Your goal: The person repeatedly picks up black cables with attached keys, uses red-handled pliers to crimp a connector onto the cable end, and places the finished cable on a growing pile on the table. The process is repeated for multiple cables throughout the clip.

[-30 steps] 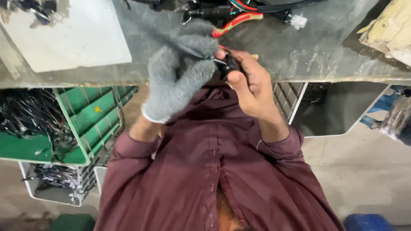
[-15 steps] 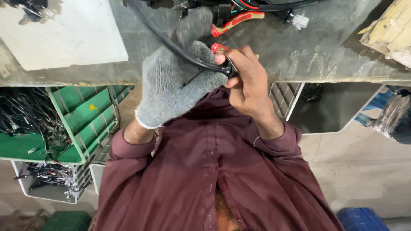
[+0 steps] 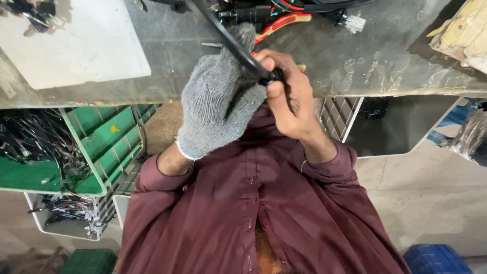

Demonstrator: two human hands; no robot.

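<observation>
With both hands closed on it above the tabletop [image 3: 355, 66] edge, our gloved left hand [image 3: 218, 106] and bare right hand [image 3: 289, 101] pinch the black cable [image 3: 228, 38], seemingly light and bendy, best held near its end

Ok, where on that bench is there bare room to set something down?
The widest bare patch of the grey bench lies right of the right hand, before the yellowish bundle. A narrower strip runs between the white board and the gloved left hand. The far edge is crowded: red-handled pliers, black cable, white connector.
</observation>
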